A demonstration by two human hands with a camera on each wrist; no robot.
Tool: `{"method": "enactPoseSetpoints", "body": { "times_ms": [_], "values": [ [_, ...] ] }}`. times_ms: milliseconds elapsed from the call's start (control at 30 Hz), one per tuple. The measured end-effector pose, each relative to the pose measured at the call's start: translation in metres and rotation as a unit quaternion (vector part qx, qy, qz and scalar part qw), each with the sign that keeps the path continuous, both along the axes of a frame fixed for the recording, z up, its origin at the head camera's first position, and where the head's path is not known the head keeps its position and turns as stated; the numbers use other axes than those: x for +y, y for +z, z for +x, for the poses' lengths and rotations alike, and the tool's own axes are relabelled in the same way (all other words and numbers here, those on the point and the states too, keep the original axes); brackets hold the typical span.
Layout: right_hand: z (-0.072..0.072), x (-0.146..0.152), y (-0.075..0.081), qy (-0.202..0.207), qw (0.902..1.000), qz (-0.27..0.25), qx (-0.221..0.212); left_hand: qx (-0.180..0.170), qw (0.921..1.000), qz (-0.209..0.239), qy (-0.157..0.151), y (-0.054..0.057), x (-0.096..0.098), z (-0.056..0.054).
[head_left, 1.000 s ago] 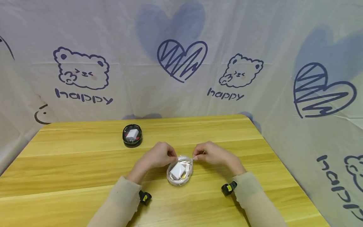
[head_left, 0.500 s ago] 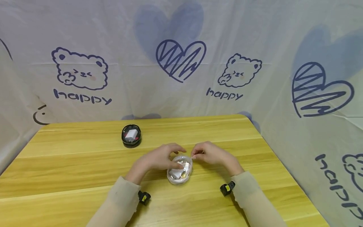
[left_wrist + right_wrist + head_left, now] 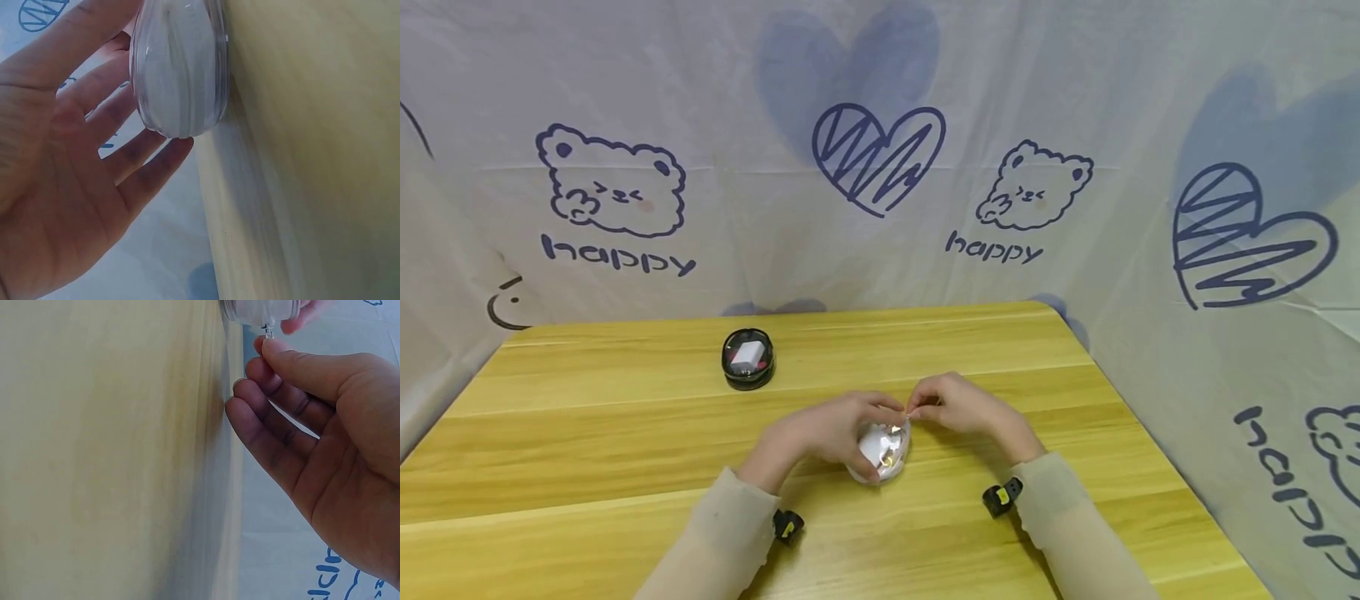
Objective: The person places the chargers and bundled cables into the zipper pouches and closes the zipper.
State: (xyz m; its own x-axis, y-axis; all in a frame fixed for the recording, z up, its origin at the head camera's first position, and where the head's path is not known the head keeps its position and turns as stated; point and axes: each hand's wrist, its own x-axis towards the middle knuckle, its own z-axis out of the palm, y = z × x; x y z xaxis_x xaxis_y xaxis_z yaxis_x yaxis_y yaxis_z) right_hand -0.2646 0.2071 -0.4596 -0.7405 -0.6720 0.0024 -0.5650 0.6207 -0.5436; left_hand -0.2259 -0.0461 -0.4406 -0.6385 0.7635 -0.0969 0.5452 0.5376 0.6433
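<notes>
A small oval clear zip pouch (image 3: 892, 454) with a white rim stands near the middle of the table, a white charger block (image 3: 871, 444) and other small items showing through its top. My left hand (image 3: 831, 429) grips the pouch from the left, thumb on its near side and fingers round the far side. In the left wrist view the white zipper band runs along the pouch's side (image 3: 181, 69). My right hand (image 3: 962, 406) pinches the small zipper pull (image 3: 269, 331) at the pouch's far right between thumb and index finger, its other fingers curled below.
A second oval pouch (image 3: 748, 381), black-rimmed with a white block inside, sits further back and left on the wooden table (image 3: 587, 450). A printed white curtain (image 3: 760, 225) hangs behind the table and along its right side.
My left hand has let go of the pouch's far edge, moved across its top and now grips its left side. The right hand stays pinching at the zipper pull.
</notes>
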Motion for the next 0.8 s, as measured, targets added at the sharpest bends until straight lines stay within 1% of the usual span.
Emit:
{"method": "enactPoseSetpoints", "body": {
  "times_ms": [167, 233, 333, 433, 500, 667, 800],
  "values": [
    [0.0001, -0.0001, 0.0019, 0.014, 0.9998, 0.010, 0.012, 0.033, 0.9991, -0.024, 0.015, -0.0026, 0.0014, 0.0014],
    [0.0002, 0.0002, 0.0031, 0.018, 0.9997, 0.017, 0.010, 0.039, 0.9984, -0.032, 0.025, -0.0029, 0.0017, 0.0021],
    [0.0014, 0.0012, 0.0057, 0.021, 0.9994, 0.027, -0.010, 0.045, 0.9976, -0.040, 0.033, -0.0034, 0.0020, 0.0024],
    [0.0029, 0.0025, 0.0082, 0.026, 0.9987, 0.035, -0.028, 0.044, 0.9977, -0.039, 0.032, -0.0040, 0.0017, 0.0022],
    [0.0039, 0.0026, 0.0093, 0.021, 0.9983, 0.038, -0.039, 0.040, 0.9982, -0.035, 0.027, -0.0047, 0.0011, 0.0016],
    [0.0042, 0.0007, 0.0081, 0.004, 0.9988, 0.033, -0.037, 0.022, 0.9992, -0.020, 0.025, -0.0060, -0.0006, -0.0005],
    [0.0030, -0.0020, 0.0038, -0.012, 0.9993, 0.025, -0.024, 0.029, 0.9992, -0.012, 0.027, -0.0063, -0.0009, -0.0014]
  ]
}}
